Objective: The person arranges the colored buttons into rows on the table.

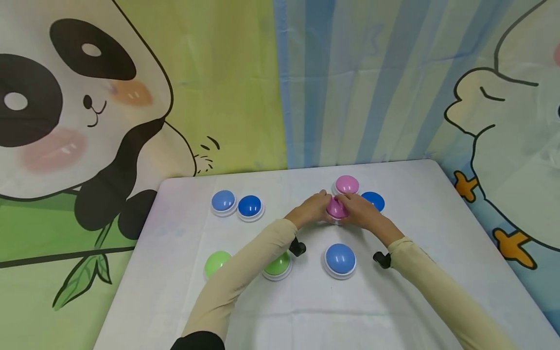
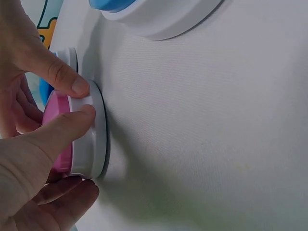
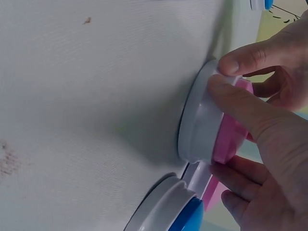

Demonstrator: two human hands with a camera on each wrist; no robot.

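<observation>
A pink dome push button with a white base point(image 1: 337, 209) stands on the white-covered table between both hands. My left hand point(image 1: 311, 208) grips it from the left, and my right hand point(image 1: 362, 211) from the right. In the left wrist view both thumbs press on the near side of the white base point(image 2: 89, 151), with the fingers curled round its flanks. The right wrist view shows the base point(image 3: 199, 127) low at the table surface. Just behind is another pink button point(image 1: 347, 184). A blue button point(image 1: 374, 200) sits close to the right hand, partly hidden by it.
Two blue buttons, a lighter one point(image 1: 223, 202) and a darker one point(image 1: 250, 207), stand at the back left. Nearer are two green buttons point(image 1: 216, 262) point(image 1: 278, 265), partly covered by the left sleeve, and a light blue button point(image 1: 340, 260). A printed curtain point(image 1: 236, 97) hangs behind the table point(image 1: 393, 311).
</observation>
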